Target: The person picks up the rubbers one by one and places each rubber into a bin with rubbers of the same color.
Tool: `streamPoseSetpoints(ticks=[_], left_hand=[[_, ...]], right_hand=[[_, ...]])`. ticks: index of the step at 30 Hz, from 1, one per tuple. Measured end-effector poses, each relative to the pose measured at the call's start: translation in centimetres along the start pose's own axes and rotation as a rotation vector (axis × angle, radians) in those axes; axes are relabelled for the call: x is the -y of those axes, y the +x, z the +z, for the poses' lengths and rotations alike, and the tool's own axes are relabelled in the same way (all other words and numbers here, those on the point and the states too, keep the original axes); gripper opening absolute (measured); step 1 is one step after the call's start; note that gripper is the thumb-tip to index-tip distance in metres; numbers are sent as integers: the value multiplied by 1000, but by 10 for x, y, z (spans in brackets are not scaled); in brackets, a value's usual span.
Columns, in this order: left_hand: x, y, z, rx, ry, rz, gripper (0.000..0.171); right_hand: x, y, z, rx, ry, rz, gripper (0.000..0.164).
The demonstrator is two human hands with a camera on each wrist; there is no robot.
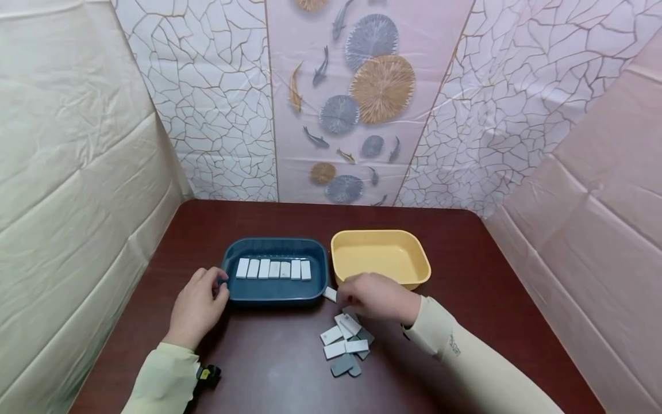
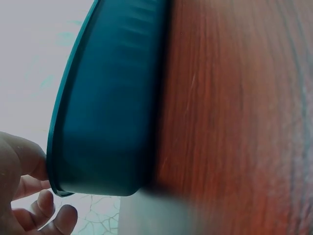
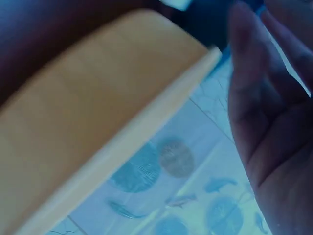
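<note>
My left hand (image 1: 199,305) is at the left end of a dark blue tray (image 1: 276,300), with thumb and fingers curled about its rim. In the left wrist view, the fingers (image 2: 32,159) meet the tray's rim (image 2: 58,122). A row of several white tiles (image 1: 274,269) stands inside that tray. My right hand (image 1: 380,296) hovers by the front of a yellow basin (image 1: 380,232), above a loose pile of white and grey tiles (image 1: 335,349). One white tile (image 1: 330,294) lies between its fingertips and the tray's corner. Nothing shows in its blurred fingers (image 3: 244,63).
Both containers stand side by side on a dark red-brown table (image 1: 279,345). The basin holds nothing visible. Patterned cloth (image 1: 222,115) hangs behind the table, and pale cloth walls (image 1: 77,172) rise on either side.
</note>
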State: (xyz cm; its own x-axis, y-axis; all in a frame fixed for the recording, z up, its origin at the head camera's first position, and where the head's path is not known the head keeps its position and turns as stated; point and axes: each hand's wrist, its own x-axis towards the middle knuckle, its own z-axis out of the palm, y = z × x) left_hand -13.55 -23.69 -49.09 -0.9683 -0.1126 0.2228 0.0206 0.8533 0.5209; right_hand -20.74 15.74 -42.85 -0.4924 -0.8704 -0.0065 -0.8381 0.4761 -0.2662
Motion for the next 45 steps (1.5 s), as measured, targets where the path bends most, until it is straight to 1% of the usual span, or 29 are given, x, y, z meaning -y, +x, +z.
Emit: streamPoseSetpoints(ticks=[2, 4, 7, 10, 12, 18, 21, 23, 25, 27, 29, 31, 33, 35, 38, 41, 45], left_hand=[[1, 0, -1, 1, 2, 1, 17], [1, 0, -1, -2, 1, 6, 17], [0, -1, -2, -8, -4, 8, 17], [-1, -2, -2, -9, -11, 7, 17], [-2, -2, -2, -11, -14, 10, 17], [-4, -1, -1, -34, -17, 18, 15], [-4, -1, -1, -31, -17, 17, 16], [-4, -1, -1, -28, -18, 17, 16], [-4, -1, -1, -25, -20, 15, 15], [-4, -1, -1, -25, -23, 16, 15], [-3, -1, -1, -26, -25, 16, 15], [-3, -2, -1, -29, -26, 15, 15], [-2, -2, -1, -31, -27, 12, 16], [-2, -2, -2, -30, -27, 7, 16], [-3, -2, -3, -23, -27, -1, 17], [-2, -3, -4, -27, -25, -6, 17], [0, -3, -5, -29, -24, -5, 16]], right_hand=[[0, -7, 8, 64, -14, -7, 30], [0, -12, 15, 95, -34, -17, 38], [-2, -14, 24, 109, -69, -35, 40], [-5, -15, 30, 106, -72, -52, 40], [-7, -15, 32, 107, -68, -49, 40], [-7, -14, 33, 116, -83, -18, 38], [-6, -12, 31, 125, -101, -6, 36], [-4, -10, 26, 120, -93, 9, 34], [-1, -6, 18, 89, -85, 17, 32], [3, 0, 6, 19, -81, 34, 33], [5, 10, -5, -80, -109, 65, 36], [6, 24, -14, -162, -140, 124, 42], [5, 39, -20, -200, -174, 197, 45], [3, 57, -22, -184, -198, 263, 46], [1, 82, -17, -108, -225, 333, 39], [-3, 106, -6, -31, -275, 371, 32], [-5, 128, 9, 46, -385, 409, 12]])
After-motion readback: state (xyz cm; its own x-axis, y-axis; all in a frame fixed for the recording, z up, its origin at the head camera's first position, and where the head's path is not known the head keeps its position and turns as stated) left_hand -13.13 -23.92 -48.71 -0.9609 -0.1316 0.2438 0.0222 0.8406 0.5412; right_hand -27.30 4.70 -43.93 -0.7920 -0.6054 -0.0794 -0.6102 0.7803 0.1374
